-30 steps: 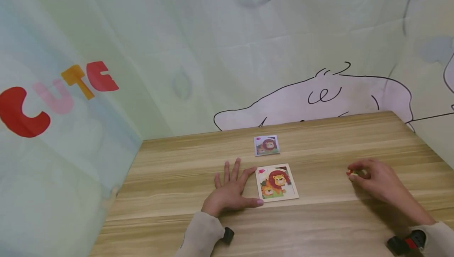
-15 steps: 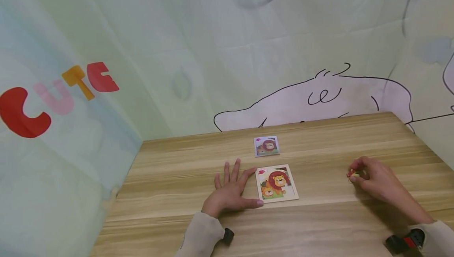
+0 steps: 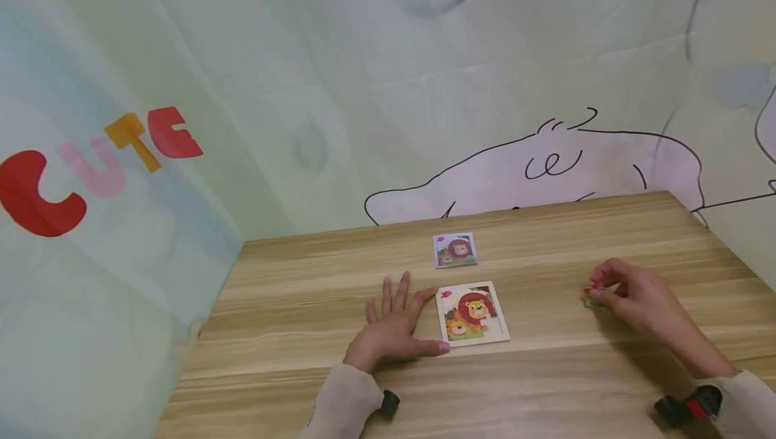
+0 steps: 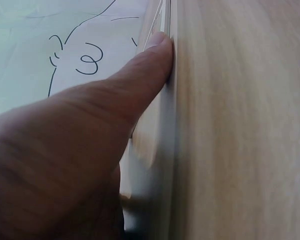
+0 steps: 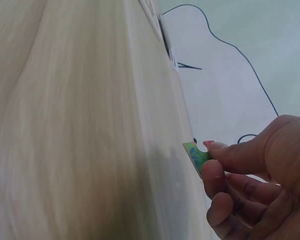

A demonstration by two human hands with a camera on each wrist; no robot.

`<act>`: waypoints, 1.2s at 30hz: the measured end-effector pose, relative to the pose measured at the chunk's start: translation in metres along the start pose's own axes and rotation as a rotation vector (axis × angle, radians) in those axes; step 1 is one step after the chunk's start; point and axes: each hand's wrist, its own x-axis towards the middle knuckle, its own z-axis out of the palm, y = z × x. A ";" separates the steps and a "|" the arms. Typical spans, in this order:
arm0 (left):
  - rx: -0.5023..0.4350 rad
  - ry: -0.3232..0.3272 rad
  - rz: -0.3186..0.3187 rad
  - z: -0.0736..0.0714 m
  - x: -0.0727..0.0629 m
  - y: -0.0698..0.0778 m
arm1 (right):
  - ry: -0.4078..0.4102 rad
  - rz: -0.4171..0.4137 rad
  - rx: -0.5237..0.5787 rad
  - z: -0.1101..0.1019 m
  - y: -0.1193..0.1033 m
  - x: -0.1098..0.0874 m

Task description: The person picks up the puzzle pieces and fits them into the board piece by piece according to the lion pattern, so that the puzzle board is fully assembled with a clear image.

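A square lion jigsaw puzzle [image 3: 473, 313] in a pale wooden frame lies on the table, with a bare gap at its lower right corner. My left hand [image 3: 394, 331] rests spread beside it, thumb at the frame's lower left corner and index finger at the upper left one. The left thumb [image 4: 140, 80] lies along the frame's edge in the left wrist view. Off to the right, my right hand [image 3: 642, 301] pinches a small puzzle piece [image 5: 196, 156], green with blue and a bit of red, between thumb and fingers above the table.
Behind the puzzle lies a small picture card [image 3: 456, 250] with the same lion scene. A printed cloth backdrop [image 3: 303, 89] rises along the far and left edges of the wooden table [image 3: 315, 271].
My right hand has turned the puzzle piece in its fingers and shifted slightly left, so more green shows. The left hand and the framed puzzle have stayed put.
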 end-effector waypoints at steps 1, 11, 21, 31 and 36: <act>-0.003 0.000 -0.001 -0.001 -0.001 0.001 | 0.007 -0.009 0.006 0.001 -0.002 0.000; 0.013 -0.011 -0.021 0.002 0.002 -0.002 | -0.030 -0.022 0.152 0.008 -0.025 0.007; 0.010 -0.009 -0.018 0.001 0.001 -0.002 | -0.042 -0.067 0.225 0.018 -0.046 0.014; -0.002 0.004 -0.006 0.003 0.002 -0.002 | -0.052 -0.070 0.213 0.025 -0.064 0.022; 0.009 -0.007 -0.026 0.001 0.001 0.001 | -0.062 -0.081 0.223 0.030 -0.069 0.026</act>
